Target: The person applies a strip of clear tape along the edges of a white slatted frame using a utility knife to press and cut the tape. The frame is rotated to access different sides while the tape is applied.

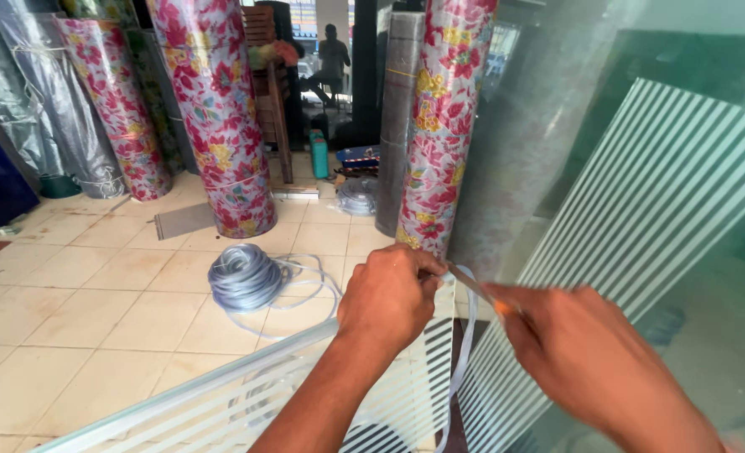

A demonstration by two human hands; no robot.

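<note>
My left hand (391,295) is closed on a pale blue rubber strip (468,331) at the top corner of a striped frosted glass pane (322,394). The strip loops down along the pane's edge. My right hand (586,361) grips a thin tool with an orange handle (481,292), whose tip points at the strip beside my left fingers. A second striped glass pane (641,218) leans to the right behind my right hand.
A coil of blue-grey tubing (244,277) lies on the tiled floor. Tall floral-printed rolls (213,109) (448,117) and grey rolls (397,117) stand upright around it. A person (332,59) sits in the far doorway.
</note>
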